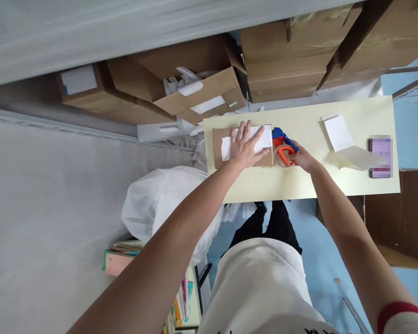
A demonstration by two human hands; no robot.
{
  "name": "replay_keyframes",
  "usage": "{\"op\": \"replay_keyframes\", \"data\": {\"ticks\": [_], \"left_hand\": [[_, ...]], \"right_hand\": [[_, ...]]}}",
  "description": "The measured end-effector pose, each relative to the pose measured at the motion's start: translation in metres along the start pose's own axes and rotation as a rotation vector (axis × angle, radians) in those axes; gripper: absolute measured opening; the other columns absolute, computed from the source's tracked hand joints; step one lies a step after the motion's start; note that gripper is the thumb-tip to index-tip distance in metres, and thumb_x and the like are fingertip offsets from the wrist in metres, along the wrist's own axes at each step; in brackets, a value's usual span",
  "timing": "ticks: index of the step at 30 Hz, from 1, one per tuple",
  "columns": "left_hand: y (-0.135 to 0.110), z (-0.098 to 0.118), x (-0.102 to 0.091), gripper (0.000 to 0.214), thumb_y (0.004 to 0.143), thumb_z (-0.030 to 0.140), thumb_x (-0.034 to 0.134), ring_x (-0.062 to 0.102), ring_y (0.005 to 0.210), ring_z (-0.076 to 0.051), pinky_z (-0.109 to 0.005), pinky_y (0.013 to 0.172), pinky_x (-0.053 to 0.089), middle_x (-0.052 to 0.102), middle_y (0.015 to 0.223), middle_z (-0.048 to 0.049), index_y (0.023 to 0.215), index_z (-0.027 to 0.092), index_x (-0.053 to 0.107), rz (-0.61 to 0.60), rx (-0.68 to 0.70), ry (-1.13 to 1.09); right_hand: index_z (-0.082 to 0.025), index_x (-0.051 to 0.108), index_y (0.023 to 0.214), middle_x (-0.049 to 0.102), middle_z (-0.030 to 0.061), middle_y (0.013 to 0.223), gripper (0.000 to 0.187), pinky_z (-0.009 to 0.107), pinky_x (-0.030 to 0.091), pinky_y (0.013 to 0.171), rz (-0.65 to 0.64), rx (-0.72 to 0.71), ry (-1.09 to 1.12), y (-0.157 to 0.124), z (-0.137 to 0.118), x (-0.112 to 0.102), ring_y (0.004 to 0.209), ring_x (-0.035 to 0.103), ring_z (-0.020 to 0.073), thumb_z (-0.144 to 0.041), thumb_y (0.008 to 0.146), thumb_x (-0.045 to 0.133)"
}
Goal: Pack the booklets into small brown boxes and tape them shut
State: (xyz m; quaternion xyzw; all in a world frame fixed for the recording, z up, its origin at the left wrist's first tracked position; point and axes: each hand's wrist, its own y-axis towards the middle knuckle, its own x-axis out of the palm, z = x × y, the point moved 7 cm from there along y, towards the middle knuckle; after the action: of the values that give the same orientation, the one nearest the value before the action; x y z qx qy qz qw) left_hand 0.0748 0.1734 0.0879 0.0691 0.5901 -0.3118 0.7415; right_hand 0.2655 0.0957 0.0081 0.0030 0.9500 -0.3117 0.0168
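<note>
A small brown cardboard box (220, 135) with white labels on its top lies on the pale yellow table (299, 184). My left hand (244, 147) presses flat on the box, fingers spread over the labels. At the box's right end is a blue and orange tape dispenser (280, 137) with a roll of clear tape. My right hand (302, 157) is closed around the dispenser's handle. The blue head of the dispenser is close against the box's right edge; whether tape is stuck there I cannot tell.
A white pad of sheets (337, 132) and a blurred purple item (381, 157) lie on the table's right part. Behind stands an open carton (209, 93) of white pieces beside other large cartons (282, 60). A white plastic bag (153, 195) bulges at the left.
</note>
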Motion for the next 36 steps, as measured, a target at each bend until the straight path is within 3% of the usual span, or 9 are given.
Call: {"op": "replay_keyframes", "data": {"ticks": [6,13,17,20,22,26,30,33,36], "left_hand": [[-0.004,0.000,0.001,0.082,0.086,0.062,0.049,0.001,0.149,-0.039,-0.062,0.114,0.000,0.007,0.164,-0.0103,0.155,0.028,0.019,0.018,0.015,-0.043],[0.004,-0.001,-0.004,0.079,0.087,0.060,0.049,-0.001,0.150,-0.036,-0.059,0.116,0.001,0.008,0.164,-0.0099,0.154,0.026,0.022,-0.029,0.011,-0.120],[-0.016,-0.022,-0.033,0.066,0.094,0.052,0.040,0.010,0.150,-0.029,-0.051,0.117,0.018,0.018,0.162,-0.0101,0.153,0.026,0.025,-0.010,-0.014,-0.442],[-0.074,-0.024,-0.069,0.060,0.093,0.052,0.042,0.031,0.144,-0.027,-0.045,0.114,0.030,0.038,0.153,-0.0138,0.144,0.021,0.042,0.288,-0.001,-0.694],[-0.121,-0.014,-0.075,0.052,0.088,0.054,0.049,0.054,0.125,-0.027,-0.044,0.104,0.043,0.059,0.133,-0.0142,0.126,0.020,0.057,0.431,-0.061,-0.871],[-0.171,0.037,-0.054,0.048,0.069,0.046,0.074,0.067,0.096,-0.026,-0.040,0.080,0.056,0.069,0.112,-0.0128,0.108,0.019,0.065,0.249,-0.146,-1.300],[-0.175,0.070,-0.059,0.052,0.058,0.037,0.084,0.069,0.086,-0.021,-0.031,0.070,0.056,0.069,0.110,-0.0111,0.103,0.019,0.066,0.185,-0.213,-1.594],[-0.167,0.074,-0.070,0.046,0.058,0.038,0.085,0.068,0.078,-0.017,-0.027,0.066,0.055,0.071,0.102,-0.0086,0.095,0.018,0.065,0.218,-0.280,-1.692],[-0.154,0.074,-0.089,0.044,0.059,0.039,0.083,0.068,0.077,-0.016,-0.027,0.067,0.056,0.071,0.094,-0.0062,0.093,0.018,0.063,0.293,-0.237,-1.733]], "right_hand": [[-0.022,0.053,0.136,0.070,0.0082,0.105,0.076,0.040,0.056,0.075,-0.033,0.000,-0.172,-0.095,0.051,0.021,0.089,0.066,0.0258,-0.008,0.061,0.058],[-0.031,0.062,0.128,0.065,0.0083,0.102,0.059,0.036,0.051,0.084,-0.135,-0.180,-0.817,-0.097,-0.013,0.130,0.089,0.066,0.0260,-0.019,0.071,0.066],[-0.028,0.050,0.139,0.062,0.0073,0.109,0.065,0.040,0.050,0.091,0.016,-0.253,-0.566,-0.131,-0.033,0.100,0.098,0.064,0.0250,-0.029,0.076,0.064],[-0.027,0.035,0.146,0.057,0.0090,0.125,0.066,0.047,0.048,0.096,0.189,-0.341,-0.285,-0.169,-0.037,0.065,0.114,0.058,0.0262,-0.028,0.082,0.052],[-0.027,0.026,0.149,0.055,0.0106,0.127,0.071,0.048,0.050,0.095,0.316,-0.451,-0.217,-0.192,-0.046,0.061,0.113,0.058,0.0260,-0.027,0.083,0.050],[-0.026,0.037,0.142,0.064,0.0123,0.110,0.059,0.052,0.051,0.091,0.581,-0.665,-0.351,-0.224,-0.072,0.088,0.100,0.063,0.0284,-0.032,0.086,0.054],[-0.029,0.063,0.109,0.071,0.0092,0.092,0.021,0.057,0.048,0.092,0.709,-0.828,-0.600,-0.238,-0.099,0.106,0.087,0.069,0.0283,-0.032,0.091,0.052],[-0.030,0.066,0.104,0.073,0.0070,0.088,0.021,0.053,0.050,0.090,0.613,-0.948,-0.749,-0.237,-0.115,0.109,0.081,0.070,0.0240,-0.025,0.093,0.049],[-0.033,0.065,0.107,0.072,0.0066,0.103,0.024,0.052,0.048,0.096,0.483,-1.106,-0.849,-0.237,-0.134,0.102,0.096,0.069,0.0240,-0.023,0.092,0.050]]}}
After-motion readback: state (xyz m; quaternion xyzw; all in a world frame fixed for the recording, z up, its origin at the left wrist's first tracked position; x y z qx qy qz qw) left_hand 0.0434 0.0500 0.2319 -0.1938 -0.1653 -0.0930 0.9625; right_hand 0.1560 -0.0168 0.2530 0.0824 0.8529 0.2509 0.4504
